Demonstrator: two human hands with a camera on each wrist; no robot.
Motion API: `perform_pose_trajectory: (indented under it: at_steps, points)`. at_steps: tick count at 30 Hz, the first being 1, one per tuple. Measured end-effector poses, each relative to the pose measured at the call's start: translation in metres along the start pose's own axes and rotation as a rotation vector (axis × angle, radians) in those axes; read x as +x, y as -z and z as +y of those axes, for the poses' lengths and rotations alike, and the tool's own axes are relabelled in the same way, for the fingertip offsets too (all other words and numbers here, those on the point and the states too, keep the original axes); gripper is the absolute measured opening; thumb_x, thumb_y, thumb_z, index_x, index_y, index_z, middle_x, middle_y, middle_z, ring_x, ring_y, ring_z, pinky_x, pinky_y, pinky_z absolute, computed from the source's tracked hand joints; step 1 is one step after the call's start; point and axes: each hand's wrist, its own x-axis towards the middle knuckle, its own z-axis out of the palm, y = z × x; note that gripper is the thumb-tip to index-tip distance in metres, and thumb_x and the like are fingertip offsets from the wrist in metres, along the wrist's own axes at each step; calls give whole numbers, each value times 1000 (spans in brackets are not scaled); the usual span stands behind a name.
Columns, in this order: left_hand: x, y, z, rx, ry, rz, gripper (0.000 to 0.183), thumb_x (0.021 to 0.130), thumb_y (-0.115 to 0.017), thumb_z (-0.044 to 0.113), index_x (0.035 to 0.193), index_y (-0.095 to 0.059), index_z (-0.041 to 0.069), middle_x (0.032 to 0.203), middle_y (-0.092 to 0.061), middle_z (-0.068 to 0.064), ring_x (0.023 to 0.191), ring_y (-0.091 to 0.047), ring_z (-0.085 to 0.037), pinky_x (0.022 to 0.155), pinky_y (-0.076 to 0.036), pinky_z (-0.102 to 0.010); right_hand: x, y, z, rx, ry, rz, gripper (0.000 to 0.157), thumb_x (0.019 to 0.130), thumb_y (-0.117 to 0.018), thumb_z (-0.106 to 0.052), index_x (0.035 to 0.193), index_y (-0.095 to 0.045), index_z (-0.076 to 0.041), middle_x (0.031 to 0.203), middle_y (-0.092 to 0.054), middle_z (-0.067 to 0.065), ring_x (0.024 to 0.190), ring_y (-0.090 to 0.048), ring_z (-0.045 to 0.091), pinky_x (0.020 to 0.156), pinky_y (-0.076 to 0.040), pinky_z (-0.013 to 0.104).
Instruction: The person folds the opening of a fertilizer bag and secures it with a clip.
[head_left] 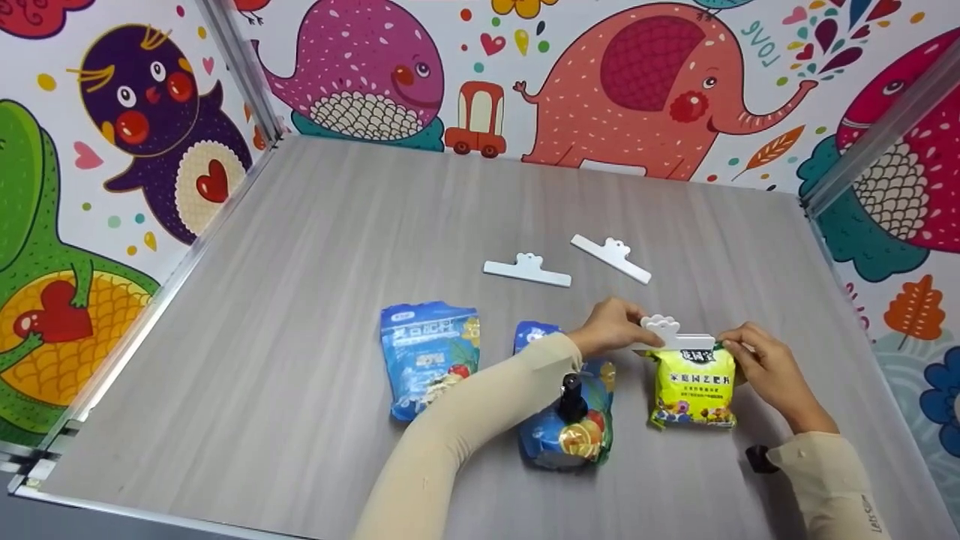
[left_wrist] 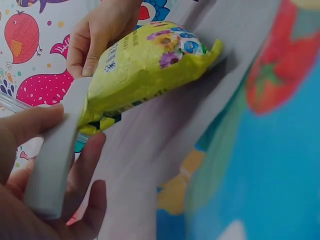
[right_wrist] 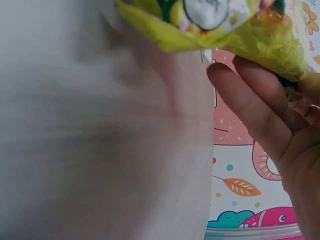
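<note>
A yellow bag point(head_left: 694, 390) with flowers printed along its bottom stands on the table between both hands. Across its top edge lies a white bag clip point(head_left: 696, 342) with a scalloped grip. My left hand point(head_left: 611, 327) holds this clip, thumb on one side and fingers on the other, as the left wrist view shows. At the other top corner, my right hand point(head_left: 765, 364) pinches the yellow bag; its remaining fingers lie behind the bag in the right wrist view. Under my left forearm sits a blue bag point(head_left: 551, 435), partly hidden by the sleeve.
Another blue bag point(head_left: 429, 360) lies to the left of the forearm. Farther back are two more white clips, one level clip point(head_left: 527, 271) and one slanted clip point(head_left: 611, 258). Printed panels and metal posts border the grey table point(head_left: 262, 315).
</note>
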Motion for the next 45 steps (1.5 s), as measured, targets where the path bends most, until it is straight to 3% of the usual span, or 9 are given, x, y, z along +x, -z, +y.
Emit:
perform_pose_trajectory:
  at_steps: [5,12,19,24,27,31,34,40,45]
  points:
    - [0,-5,4,46,22,-21,18,76,-88,12,85,-76,4,69,-60,7,65,-49,-6,59,-39,-18,-6,2,3,29,-41,-24,15,95,-56,12,97,-68,3,85,-55,-3,63,-53,6,49,-48,22]
    - [0,-8,5,71,17,-57,15,78,-85,9,85,-75,1,68,-60,6,63,-49,-5,57,-39,-17,-7,6,4,11,-110,-75,12,98,-55,5,100,-67,3,84,-52,0,57,-50,12,49,-46,24]
    - [2,-13,6,117,18,-83,14,77,-83,6,88,-76,-1,64,-54,8,60,-44,-4,53,-35,-15,-11,5,11,9,-99,-87,12,99,-55,5,99,-67,3,83,-51,-3,51,-45,12,46,-41,24]
    - [4,-17,7,143,2,-97,15,76,-83,5,87,-76,-2,61,-51,8,59,-42,-5,53,-34,-15,-13,7,14,10,-143,-105,12,100,-54,3,100,-66,3,86,-52,0,52,-46,15,46,-42,25]
    - [7,-20,6,145,10,-112,10,77,-81,4,77,-72,0,57,-48,8,56,-41,-5,51,-33,-15,-13,9,14,9,-186,-134,14,102,-52,-1,103,-66,4,89,-55,5,55,-48,13,47,-43,25]
    - [10,-23,4,152,31,-134,33,79,-79,2,57,-55,8,50,-40,7,47,-33,-5,46,-27,-16,-14,10,17,27,-242,-181,19,104,-50,-5,107,-64,7,95,-57,12,62,-55,10,50,-49,27]
    - [12,-24,3,163,39,-152,46,80,-78,1,50,-44,11,46,-33,6,43,-28,-5,45,-24,-17,-15,9,19,44,-274,-202,21,104,-49,-6,109,-63,8,98,-58,14,65,-58,10,52,-52,28]
    - [19,-25,6,207,79,-172,52,80,-79,3,50,-38,12,47,-28,6,43,-25,-6,45,-22,-19,-13,9,21,30,-297,-218,21,105,-49,-7,111,-63,7,101,-58,17,63,-57,13,51,-51,29]
    - [24,-24,9,293,80,-205,51,81,-78,7,52,-36,12,49,-24,6,44,-23,-7,46,-21,-20,-12,8,24,-4,-266,-194,17,103,-51,-3,107,-65,6,100,-60,16,66,-54,8,51,-48,28]
